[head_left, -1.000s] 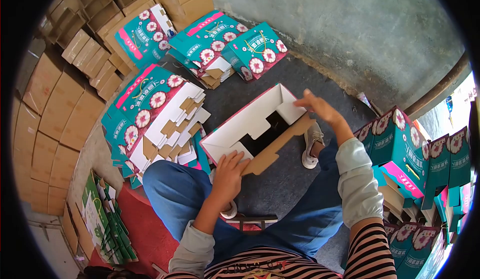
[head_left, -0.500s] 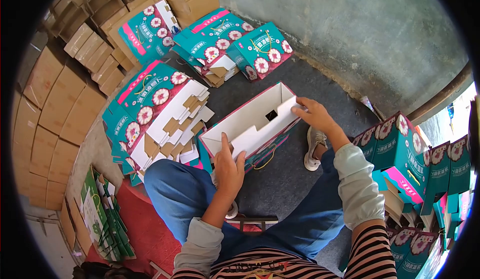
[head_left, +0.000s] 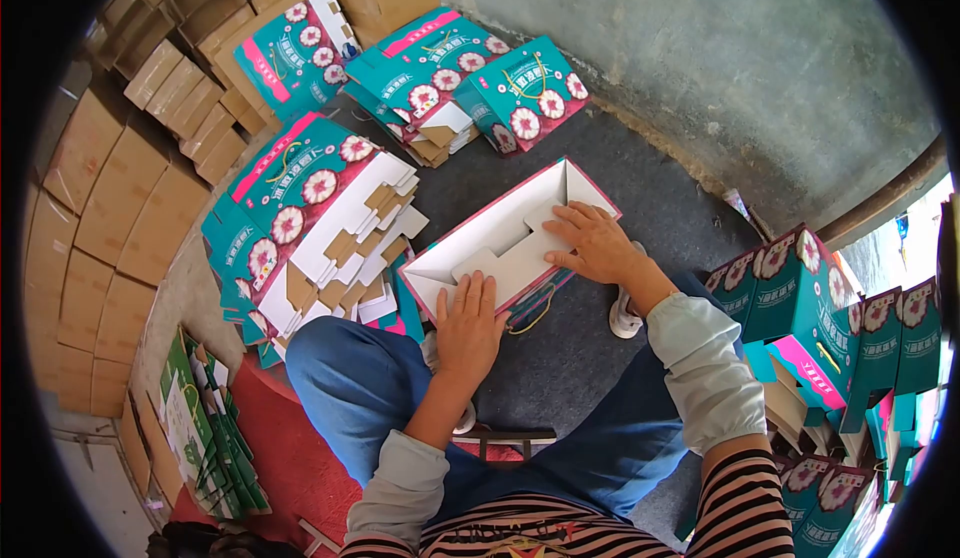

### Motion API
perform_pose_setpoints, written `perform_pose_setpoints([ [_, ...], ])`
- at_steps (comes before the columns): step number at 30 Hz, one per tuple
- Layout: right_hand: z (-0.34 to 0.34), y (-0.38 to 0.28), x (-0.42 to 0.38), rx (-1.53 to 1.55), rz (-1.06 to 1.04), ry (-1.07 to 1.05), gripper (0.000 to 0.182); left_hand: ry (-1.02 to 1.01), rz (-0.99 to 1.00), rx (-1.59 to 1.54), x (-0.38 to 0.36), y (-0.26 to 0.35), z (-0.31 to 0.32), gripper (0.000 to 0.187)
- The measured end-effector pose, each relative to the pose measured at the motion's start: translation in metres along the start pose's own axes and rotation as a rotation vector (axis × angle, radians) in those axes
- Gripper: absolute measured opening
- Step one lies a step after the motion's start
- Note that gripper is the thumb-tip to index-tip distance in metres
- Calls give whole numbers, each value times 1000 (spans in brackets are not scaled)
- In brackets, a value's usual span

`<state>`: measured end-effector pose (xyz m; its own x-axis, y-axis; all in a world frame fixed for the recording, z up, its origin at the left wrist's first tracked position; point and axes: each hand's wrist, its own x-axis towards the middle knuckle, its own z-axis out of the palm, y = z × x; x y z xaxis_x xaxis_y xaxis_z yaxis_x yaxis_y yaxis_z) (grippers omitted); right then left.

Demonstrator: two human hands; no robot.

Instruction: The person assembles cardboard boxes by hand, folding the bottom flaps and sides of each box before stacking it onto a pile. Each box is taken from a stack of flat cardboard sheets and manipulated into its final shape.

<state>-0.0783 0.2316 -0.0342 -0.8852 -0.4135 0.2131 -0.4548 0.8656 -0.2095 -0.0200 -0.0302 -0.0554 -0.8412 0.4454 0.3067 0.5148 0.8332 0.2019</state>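
Note:
In front of my knees stands a teal and magenta gift box [head_left: 470, 241], its white inside facing up. A white flap [head_left: 515, 263] on the near side is folded inward over part of the opening. My left hand [head_left: 468, 326] lies on the near left end of that flap, fingers stretched out. Near the flap's right end, my right hand [head_left: 588, 243] presses down with fingers spread. A gold cord handle [head_left: 535, 316] hangs from the box's near side, partly hidden.
Flattened teal cartons [head_left: 300, 198] are piled to the left, with more cartons [head_left: 430, 68] and a set-up box [head_left: 523, 93] beyond. Brown cardboard boxes [head_left: 125, 188] are stacked along the left. Assembled boxes [head_left: 800, 308] stand at right, near a concrete wall [head_left: 690, 48].
The near flap has gone from standing upright to folded inward. Both hands have turned from holding its edge to lying flat on top of it.

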Motion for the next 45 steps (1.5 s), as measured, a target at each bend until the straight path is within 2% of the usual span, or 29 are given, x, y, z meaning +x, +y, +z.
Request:
perform_pose_setpoints([
  [4,12,0,1,-14,45,14,38,-25,3,-29,0,-3,1,50],
  [10,12,-4,1,-21,73,-11,30,-88,-25,-125,2,-4,-7,46],
  [13,9,-7,2,-57,72,-22,34,-59,-22,-151,2,-5,-5,47],
  [16,1,-9,6,28,133,62,49,175,33,-286,-1,-6,-14,50],
  [19,7,4,13,-1,214,372,63,522,-246,-390,7,-21,-31,49],
  [20,12,15,17,-20,298,408,64,457,-444,-535,10,-33,-32,52],
  [22,22,46,26,184,523,352,67,322,-840,-813,12,-73,-22,59],
  [23,24,57,30,287,633,321,69,190,-825,-1218,8,-106,2,72],
  [25,22,65,34,391,722,341,71,13,-1513,-1299,25,-84,-17,81],
  [26,19,71,34,439,770,352,75,-38,-1482,-1484,21,-93,-3,82],
  [29,11,102,21,609,942,67,85,-182,-1329,-1871,6,-110,39,85],
  [31,8,114,2,724,1033,-115,90,-242,-1210,-1896,6,-100,27,85],
  [33,6,117,-16,759,1091,-264,88,-383,-1356,-1800,9,-83,6,79],
  [34,6,110,-26,669,1081,-167,87,-441,-1414,-1724,9,-75,1,77],
  [35,0,108,-33,741,1105,-135,87,-495,-1471,-1647,7,-70,-1,74],
  [37,-13,105,-41,889,1144,-74,85,-461,-1272,-1800,3,-67,3,64],
  [39,-43,111,-48,1004,1093,-61,83,-371,-983,-1912,2,-69,15,59],
  [40,-57,113,-51,1053,1068,-12,82,-307,-920,-1965,6,-65,8,53],
  [42,-69,114,-56,1191,947,168,83,-87,-523,-1817,15,-47,-7,54],
  [43,-76,110,-56,1217,953,212,83,21,-329,-1725,20,-39,-17,54],
  [44,-82,106,-56,1243,956,256,84,76,-298,-1607,21,-36,-24,60],
  [45,-86,102,-55,1271,958,300,86,9,-328,-1616,25,-42,-26,60],
])
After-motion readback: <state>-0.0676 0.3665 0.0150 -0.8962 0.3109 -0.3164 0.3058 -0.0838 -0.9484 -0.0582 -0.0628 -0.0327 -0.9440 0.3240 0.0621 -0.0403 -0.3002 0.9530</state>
